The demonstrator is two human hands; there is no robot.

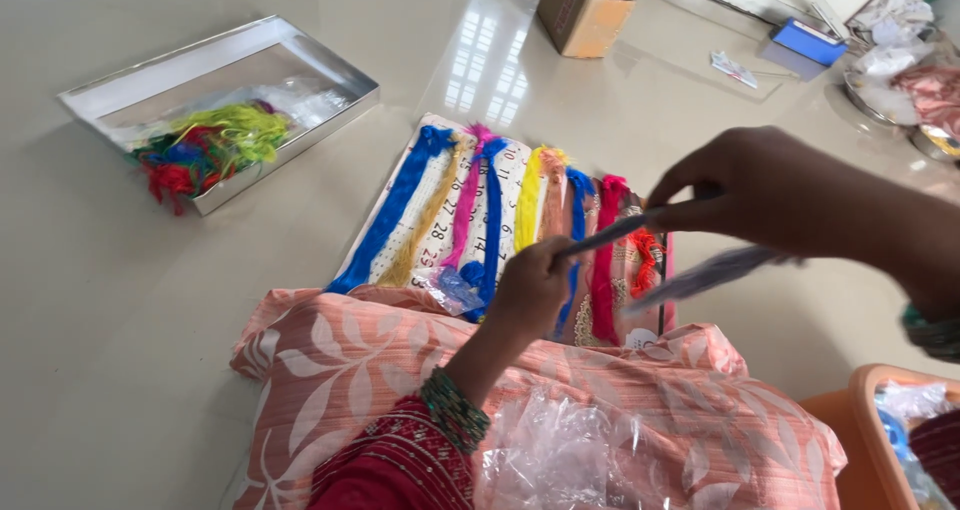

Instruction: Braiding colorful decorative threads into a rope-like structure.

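**Glossy pale floor, scattered with craft things**

Spread across a shiny beige floor. At ten o'clock, a silver tray of tangled threads. At centre, a calendar sheet under coloured skeins. At six, a peach leaf-print pillow. At twelve, a cardboard box. At one, a blue box. At five, an orange tub.

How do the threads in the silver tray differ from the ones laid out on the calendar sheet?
The threads in the tray lie in one tangled heap with colours mixed; the threads on the calendar sheet lie as separate straight hanks, side by side, one colour each. The tray sits apart from both hands; the sheet's threads lie just past the left hand. Both share bright colours.
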